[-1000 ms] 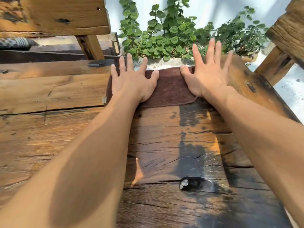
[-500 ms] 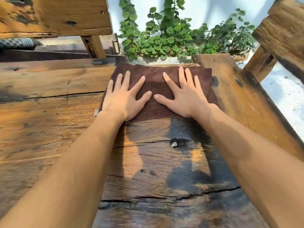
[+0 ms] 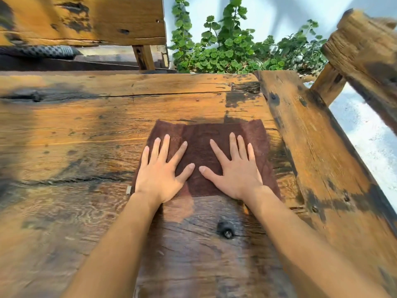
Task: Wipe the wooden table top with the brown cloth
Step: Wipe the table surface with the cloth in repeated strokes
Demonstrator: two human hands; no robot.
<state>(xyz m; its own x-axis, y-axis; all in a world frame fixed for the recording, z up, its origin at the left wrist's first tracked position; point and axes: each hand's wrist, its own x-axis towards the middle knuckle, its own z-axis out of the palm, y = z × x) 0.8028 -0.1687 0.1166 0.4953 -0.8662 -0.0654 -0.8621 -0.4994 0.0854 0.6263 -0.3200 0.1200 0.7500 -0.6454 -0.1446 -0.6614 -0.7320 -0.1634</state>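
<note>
Wooden table top (image 3: 86, 130), mid-wipe; left hand (image 3: 162, 171) and right hand (image 3: 235, 168) press brown cloth (image 3: 199, 136), fingers straight; next, likely: even pressure.

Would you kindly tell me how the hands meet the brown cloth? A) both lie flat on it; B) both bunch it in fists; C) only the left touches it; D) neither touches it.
A: the left hand and right hand both lie flat on the brown cloth, fingers straight and spread.
</note>
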